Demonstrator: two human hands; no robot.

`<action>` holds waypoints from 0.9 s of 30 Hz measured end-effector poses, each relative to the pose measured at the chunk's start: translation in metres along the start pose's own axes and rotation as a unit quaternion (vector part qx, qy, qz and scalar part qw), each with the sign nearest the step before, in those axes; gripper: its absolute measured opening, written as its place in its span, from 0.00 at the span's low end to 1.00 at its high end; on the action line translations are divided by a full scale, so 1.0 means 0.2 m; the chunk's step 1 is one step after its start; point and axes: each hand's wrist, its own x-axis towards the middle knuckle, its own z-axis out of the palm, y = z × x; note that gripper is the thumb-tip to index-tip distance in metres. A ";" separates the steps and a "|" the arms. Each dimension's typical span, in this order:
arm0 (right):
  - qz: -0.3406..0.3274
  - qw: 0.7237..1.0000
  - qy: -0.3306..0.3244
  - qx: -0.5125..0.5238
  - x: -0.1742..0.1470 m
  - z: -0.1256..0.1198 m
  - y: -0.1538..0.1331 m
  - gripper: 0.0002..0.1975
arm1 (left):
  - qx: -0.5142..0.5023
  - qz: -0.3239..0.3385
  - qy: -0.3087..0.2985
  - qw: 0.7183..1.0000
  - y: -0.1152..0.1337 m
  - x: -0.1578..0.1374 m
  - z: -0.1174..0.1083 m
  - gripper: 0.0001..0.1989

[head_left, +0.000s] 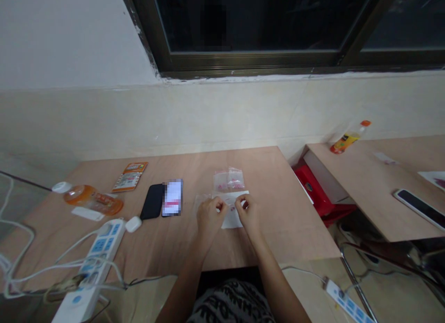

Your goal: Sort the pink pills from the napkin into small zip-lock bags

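Both of my hands are over a white sheet of paper (232,220) near the middle of the table. My left hand (210,215) is pinched, thumb against forefinger, above the sheet's left side. A pinch also closes my right hand (249,212) over the sheet's right side. Whatever the fingertips hold is too small to make out. Tiny dark bits show on the paper between the hands. Just beyond lie small clear plastic bags (228,179) with pinkish-red marks. Another clear plastic piece (201,200) lies partly behind my left hand.
Left are a lit phone (173,197), a black phone (152,201), a white charger case (133,224), an orange packet (130,177), a drink bottle (92,199) on its side and a corded power strip (99,256). Across a gap, the right table (368,188) bears another bottle (349,138).
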 end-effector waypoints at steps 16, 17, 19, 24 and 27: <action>-0.101 0.981 -0.152 0.071 -0.04 -0.06 0.03 0.13 | -0.064 0.111 -0.061 0.990 -0.01 -0.03 0.06 0.07; -0.092 0.981 -0.157 0.067 -0.04 -0.05 0.02 0.12 | -0.073 0.125 -0.059 0.988 -0.02 -0.03 0.06 0.07; -0.072 0.982 -0.162 0.063 -0.04 -0.03 0.02 0.13 | -0.094 0.136 -0.051 0.985 -0.02 -0.03 0.07 0.08; -0.025 0.979 -0.142 0.145 0.00 0.04 0.08 0.17 | -0.157 0.102 -0.048 0.981 -0.08 -0.04 0.06 0.08; 0.031 0.970 -0.114 0.215 0.02 0.07 0.11 0.20 | -0.222 0.003 -0.010 0.975 -0.16 -0.04 0.06 0.10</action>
